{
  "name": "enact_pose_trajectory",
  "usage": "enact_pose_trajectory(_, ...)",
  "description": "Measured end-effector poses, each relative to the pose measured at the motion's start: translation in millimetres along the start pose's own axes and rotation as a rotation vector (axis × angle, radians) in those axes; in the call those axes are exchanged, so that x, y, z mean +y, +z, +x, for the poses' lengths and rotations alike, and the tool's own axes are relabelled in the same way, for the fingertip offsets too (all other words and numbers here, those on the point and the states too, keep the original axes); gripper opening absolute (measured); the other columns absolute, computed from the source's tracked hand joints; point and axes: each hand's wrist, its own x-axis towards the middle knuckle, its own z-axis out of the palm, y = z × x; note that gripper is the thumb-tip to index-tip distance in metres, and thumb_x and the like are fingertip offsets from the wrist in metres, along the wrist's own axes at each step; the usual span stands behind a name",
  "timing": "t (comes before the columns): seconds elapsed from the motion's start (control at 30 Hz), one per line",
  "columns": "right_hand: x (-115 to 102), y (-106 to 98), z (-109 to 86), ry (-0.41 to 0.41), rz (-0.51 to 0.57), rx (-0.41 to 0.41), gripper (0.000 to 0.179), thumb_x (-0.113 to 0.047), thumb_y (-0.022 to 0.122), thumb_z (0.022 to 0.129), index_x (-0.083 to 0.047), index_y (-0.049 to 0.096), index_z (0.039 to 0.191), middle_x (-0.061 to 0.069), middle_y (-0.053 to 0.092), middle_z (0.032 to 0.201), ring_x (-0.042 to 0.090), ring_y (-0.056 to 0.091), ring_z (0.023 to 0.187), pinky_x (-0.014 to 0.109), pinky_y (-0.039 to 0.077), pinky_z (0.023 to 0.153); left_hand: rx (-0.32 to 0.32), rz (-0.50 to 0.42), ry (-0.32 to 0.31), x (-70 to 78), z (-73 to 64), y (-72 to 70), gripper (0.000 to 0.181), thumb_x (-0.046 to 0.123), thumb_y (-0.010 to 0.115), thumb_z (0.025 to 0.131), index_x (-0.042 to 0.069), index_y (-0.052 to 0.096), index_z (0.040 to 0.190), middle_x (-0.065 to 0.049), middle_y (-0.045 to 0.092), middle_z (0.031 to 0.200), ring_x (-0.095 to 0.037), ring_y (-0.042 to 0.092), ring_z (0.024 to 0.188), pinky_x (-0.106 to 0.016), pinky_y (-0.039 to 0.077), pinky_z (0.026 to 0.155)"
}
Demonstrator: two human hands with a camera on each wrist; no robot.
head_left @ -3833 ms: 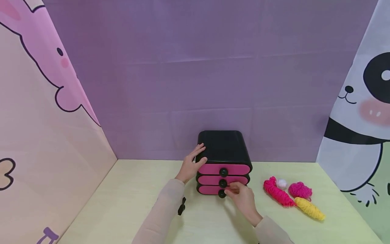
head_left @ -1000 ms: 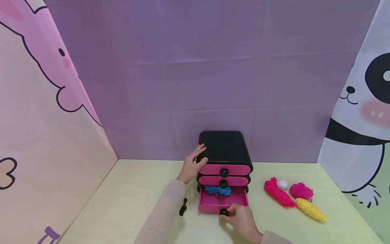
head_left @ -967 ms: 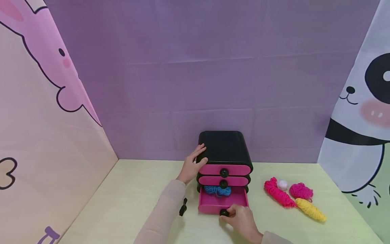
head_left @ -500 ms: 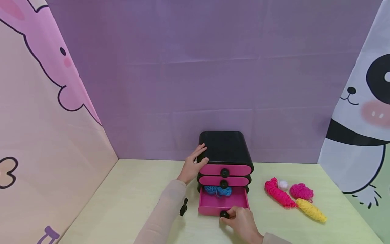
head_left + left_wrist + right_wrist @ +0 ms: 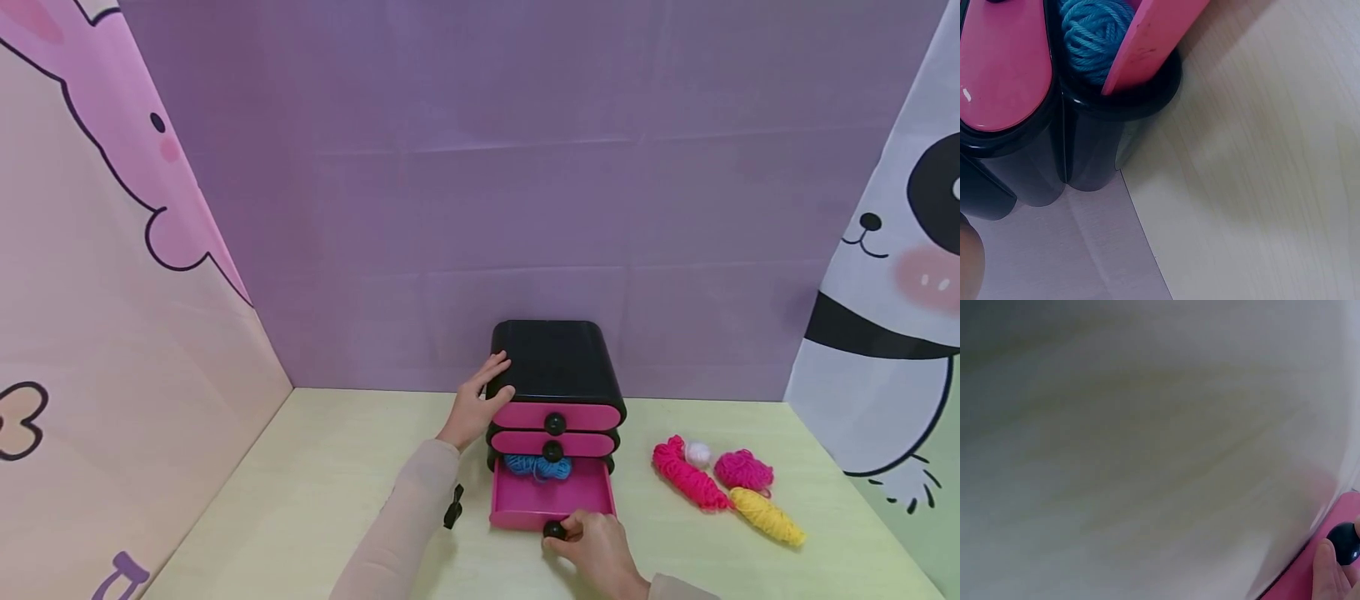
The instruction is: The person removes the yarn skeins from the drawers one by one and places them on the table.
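A small black drawer unit [image 5: 557,358] with pink fronts stands near the back wall. Its bottom drawer [image 5: 555,498] is pulled out, while the upper two are closed. Blue yarn [image 5: 542,467] lies at the back of that drawer; the left wrist view shows it as a wound ball of blue yarn [image 5: 1092,40]. My left hand [image 5: 471,412] rests on the unit's left side and top edge, fingers extended. My right hand [image 5: 602,552] pinches the bottom drawer's round black knob [image 5: 554,530]. In the right wrist view, fingertips touch the same knob [image 5: 1342,544].
To the right on the pale wooden table [image 5: 337,492] lie a hot-pink yarn skein [image 5: 690,475], a white ball [image 5: 697,454], a magenta yarn ball [image 5: 744,472] and a yellow yarn skein [image 5: 768,517]. A small black object [image 5: 453,507] is beside my left sleeve.
My right hand has drawn the bottom drawer toward me by its knob, exposing the blue yarn. Over the last second it barely moved. My left hand has stayed on the unit.
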Motion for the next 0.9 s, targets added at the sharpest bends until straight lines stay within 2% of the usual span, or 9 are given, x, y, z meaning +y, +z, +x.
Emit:
enact_pose_trajectory(0.17, 0.5, 0.8, 0.2, 0.006, -0.005, -0.007, 0.023, -0.027, 0.078, 0.07, -0.008, 0.069, 0.081, -0.005, 0.066, 0.072, 0.005, 0.055, 0.067, 0.022, 0.048, 0.059, 0.012, -0.003, 0.006, 3.0, -0.3, 0.7, 0.052, 0.019, 0.056, 0.091, 0.005, 0.04, 0.138, -0.004, 0.026, 0.151, -0.021, 0.012, 0.142, -0.046, 0.017, 0.113)
enact_pose_trajectory(0.37, 1.8, 1.1, 0.2, -0.013, -0.008, 0.002, 0.023, -0.027, 0.078, 0.07, -0.009, 0.069, 0.08, -0.005, 0.067, 0.072, 0.005, 0.056, 0.067, 0.022, 0.048, 0.059, 0.001, -0.005, 0.004, 2.6, 0.8, 0.8, 0.052, 0.02, 0.056, 0.091, 0.007, 0.04, 0.139, -0.003, 0.026, 0.151, -0.021, 0.012, 0.142, -0.046, 0.016, 0.113)
enact_pose_trajectory(0.9, 0.3, 3.5, 0.3, 0.02, 0.015, -0.006, 0.024, -0.027, 0.078, 0.07, -0.008, 0.07, 0.081, -0.004, 0.067, 0.075, 0.006, 0.057, 0.069, 0.025, 0.051, 0.062, 0.0, -0.005, -0.006, 2.5, -0.8, 0.3, 0.052, 0.022, 0.056, 0.091, 0.009, 0.04, 0.139, -0.001, 0.025, 0.151, -0.02, 0.012, 0.142, -0.046, 0.016, 0.113)
